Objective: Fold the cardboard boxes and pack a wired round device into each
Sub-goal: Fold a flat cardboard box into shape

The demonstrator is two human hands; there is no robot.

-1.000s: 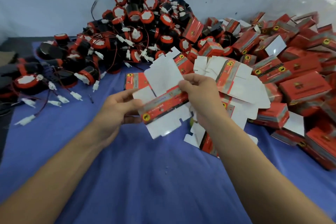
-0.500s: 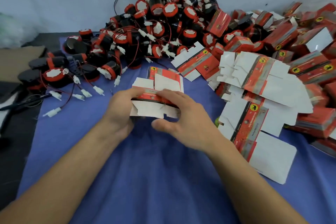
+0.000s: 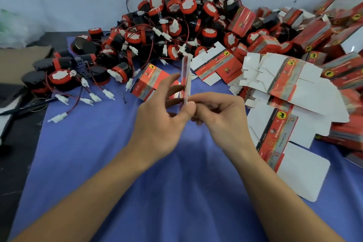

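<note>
A flat red-and-white cardboard box blank [image 3: 185,78] stands edge-on toward me, so it looks like a thin vertical strip. My left hand [image 3: 159,124] pinches its lower end with thumb and fingers. My right hand [image 3: 220,116] grips the same lower end from the right. Behind them a big heap of round black-and-red wired devices [image 3: 172,19] with white plugs rises against the wall. Flat unfolded blanks [image 3: 290,88] lie stacked at the right.
A folded red box [image 3: 149,82] lies just behind my left hand. Many red boxes [image 3: 318,31] are piled at the far right. Loose white plugs on red wires [image 3: 86,100] trail over the blue cloth [image 3: 176,192]. Brown cardboard [image 3: 21,55] sits left.
The blank, held flat and partly folded low over the cloth before, is now turned upright and edge-on. Both hands have shifted right and up with it.
</note>
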